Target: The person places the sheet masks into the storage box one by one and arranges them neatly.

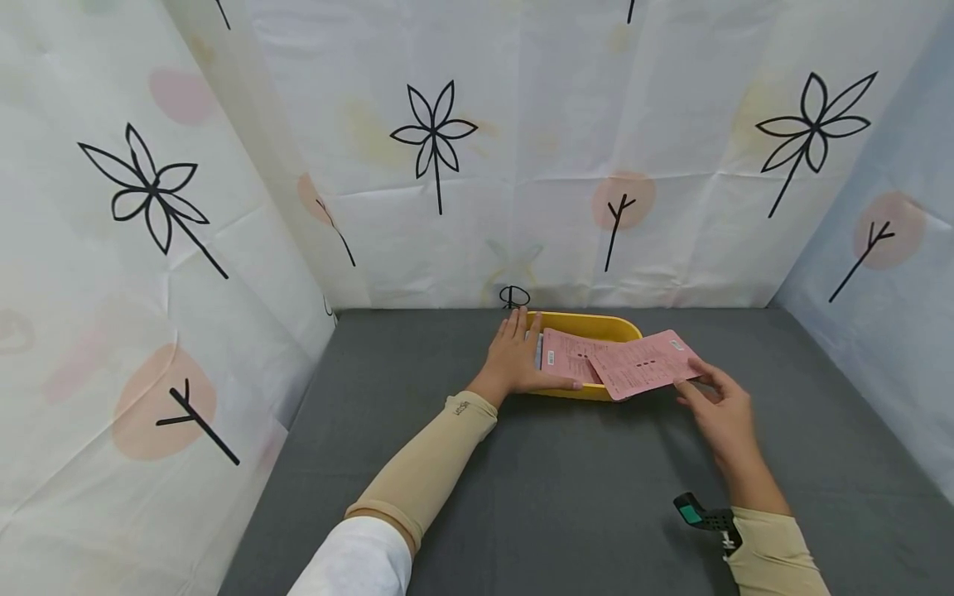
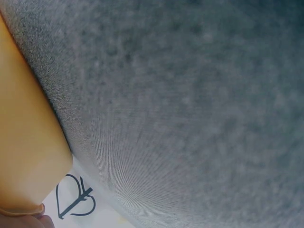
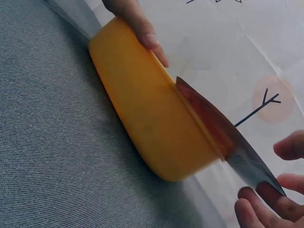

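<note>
A yellow plastic tub (image 1: 589, 323) stands at the back of the grey table. Inside it lies a pink printed card (image 1: 564, 352), with a bluish edge of something at its left. My left hand (image 1: 514, 356) rests over the tub's left end, thumb along the front rim and fingers spread. At the tub's right end, my right hand (image 1: 725, 410) holds a second pink printed card (image 1: 644, 364) by its right corner. This card slants over the rim and overlaps the first one. In the right wrist view, the tub (image 3: 147, 114) appears side-on, the held card (image 3: 247, 164) nearly edge-on.
A grey cloth covers the table (image 1: 566, 497). White patterned fabric (image 1: 514, 165) hangs close behind the tub and along both sides. On the right wrist sits a black strap device (image 1: 704, 515). The left wrist view shows mostly grey cloth (image 2: 180, 114) and a beige sleeve (image 2: 28, 123).
</note>
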Demonstrator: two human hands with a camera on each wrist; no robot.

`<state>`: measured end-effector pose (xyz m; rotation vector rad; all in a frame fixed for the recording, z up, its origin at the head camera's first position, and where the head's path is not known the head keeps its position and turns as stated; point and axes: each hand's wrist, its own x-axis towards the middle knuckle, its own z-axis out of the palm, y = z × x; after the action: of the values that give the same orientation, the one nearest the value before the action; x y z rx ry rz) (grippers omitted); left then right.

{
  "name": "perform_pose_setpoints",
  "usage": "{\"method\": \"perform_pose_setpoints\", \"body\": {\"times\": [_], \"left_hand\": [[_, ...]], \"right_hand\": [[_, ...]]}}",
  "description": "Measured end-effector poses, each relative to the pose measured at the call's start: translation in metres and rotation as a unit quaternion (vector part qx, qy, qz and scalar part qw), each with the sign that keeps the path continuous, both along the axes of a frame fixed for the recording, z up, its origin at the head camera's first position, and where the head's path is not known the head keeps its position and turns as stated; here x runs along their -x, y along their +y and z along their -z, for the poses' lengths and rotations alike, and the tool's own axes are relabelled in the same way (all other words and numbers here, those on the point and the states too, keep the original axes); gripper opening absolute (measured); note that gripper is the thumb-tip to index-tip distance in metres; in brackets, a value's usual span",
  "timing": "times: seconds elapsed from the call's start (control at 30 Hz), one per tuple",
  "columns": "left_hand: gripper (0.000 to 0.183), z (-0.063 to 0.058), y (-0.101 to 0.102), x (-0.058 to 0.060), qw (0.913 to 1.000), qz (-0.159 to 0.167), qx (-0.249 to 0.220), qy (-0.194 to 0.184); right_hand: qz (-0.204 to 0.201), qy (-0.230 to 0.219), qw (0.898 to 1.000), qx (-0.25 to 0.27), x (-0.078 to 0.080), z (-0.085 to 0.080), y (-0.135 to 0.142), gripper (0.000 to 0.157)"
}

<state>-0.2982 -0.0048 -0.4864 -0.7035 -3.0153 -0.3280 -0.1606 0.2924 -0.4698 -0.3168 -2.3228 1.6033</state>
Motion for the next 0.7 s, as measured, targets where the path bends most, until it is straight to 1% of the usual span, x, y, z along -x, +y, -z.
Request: {"method": "perform_pose_setpoints", "body": {"times": [0.1,0.27,0.37,0.47,0.7], "left_hand": [[0.143,-0.0001,-0.0002,0.0006,1.0000,0.002,0.003,0.001],[0.143,-0.0015,-0.0008,0.0003,0.9999,0.006,0.010,0.001],[0.143,-0.0023,-0.0008,0.0006,0.9999,0.003,0.013,-0.004],[0.144,-0.0018,0.0001,0.0014,0.9999,0.000,0.013,-0.002],[0.145,0.0002,0.0002,0.0009,0.9999,-0.001,0.011,-0.001]], "right_hand": [[-0.043,-0.011,0.999,-0.031,-0.0007,0.0014,0.0009,0.063],[-0.107,-0.017,0.993,-0.040,0.0005,0.0026,0.0016,0.073],[-0.133,-0.023,0.990,-0.048,0.0017,0.0026,0.0001,0.076],[-0.142,-0.031,0.987,-0.066,0.0018,0.0023,-0.0017,0.076],[-0.129,-0.044,0.987,-0.081,0.0012,0.0029,-0.0025,0.077]]}}
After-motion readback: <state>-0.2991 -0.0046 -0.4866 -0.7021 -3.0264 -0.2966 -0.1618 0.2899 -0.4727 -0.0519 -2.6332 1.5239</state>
